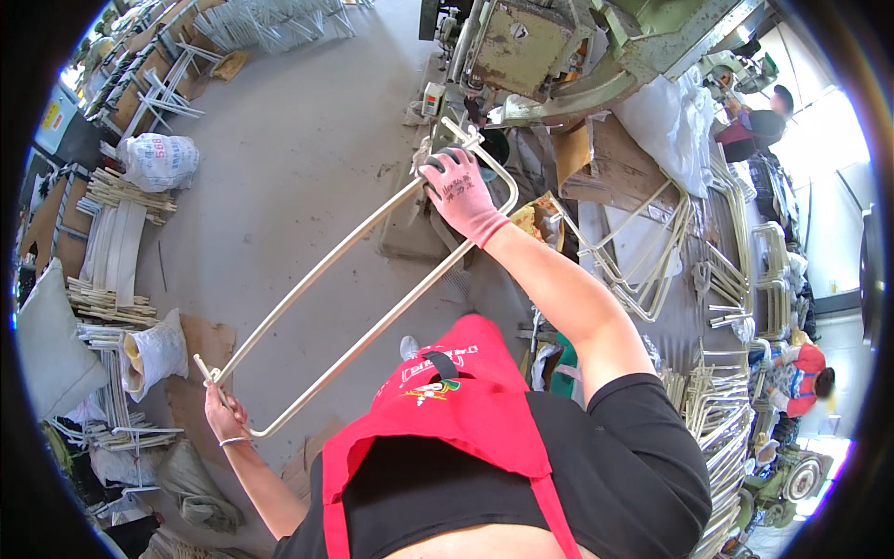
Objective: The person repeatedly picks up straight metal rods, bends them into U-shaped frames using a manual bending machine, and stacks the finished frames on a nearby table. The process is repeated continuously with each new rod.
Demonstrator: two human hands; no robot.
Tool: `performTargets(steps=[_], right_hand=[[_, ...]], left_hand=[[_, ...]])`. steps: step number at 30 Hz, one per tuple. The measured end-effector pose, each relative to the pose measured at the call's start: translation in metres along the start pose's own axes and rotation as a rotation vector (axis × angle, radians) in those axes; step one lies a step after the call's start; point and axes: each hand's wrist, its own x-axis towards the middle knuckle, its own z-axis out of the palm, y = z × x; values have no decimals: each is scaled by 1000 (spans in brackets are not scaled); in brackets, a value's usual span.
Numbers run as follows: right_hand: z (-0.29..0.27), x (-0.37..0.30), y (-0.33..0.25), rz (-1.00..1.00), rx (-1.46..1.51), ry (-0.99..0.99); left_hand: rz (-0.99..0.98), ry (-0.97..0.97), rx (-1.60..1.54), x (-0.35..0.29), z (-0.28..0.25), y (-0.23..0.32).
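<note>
A long cream-coloured bent metal tube frame (365, 338) slants across the space in front of me, two rods joined by rounded corners. Its near end is at lower left and its far end is by the green machine. My left hand (223, 415), bare with a band at the wrist, is closed around the near end, beside a short cross-piece. My right hand (463, 194) wears a pink glove with dark fingertips. It grips the far end from above, next to a short cross-bar under the machine; the glove covers part of the tubing there.
A large green machine (521, 51) stands ahead. Bent tubes (712, 419) are piled at my right; bundled tubes (116, 238) and white sacks (160, 162) lie at left. Two people, one in red (803, 380) and one in dark clothes (765, 129), are at far right.
</note>
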Motion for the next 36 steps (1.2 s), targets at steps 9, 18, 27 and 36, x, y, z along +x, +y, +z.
performTargets(steps=[9, 18, 27, 36], right_hand=[[21, 4, 14, -8, 208, -66], [18, 3, 9, 30, 284, -39], [22, 5, 13, 8, 275, -81], [16, 9, 17, -49, 211, -13]], left_hand=[[-47, -13, -23, -5, 10, 26], [24, 14, 35, -11, 15, 58], [50, 29, 36, -3, 15, 68], [38, -21, 111, 34, 2, 63]])
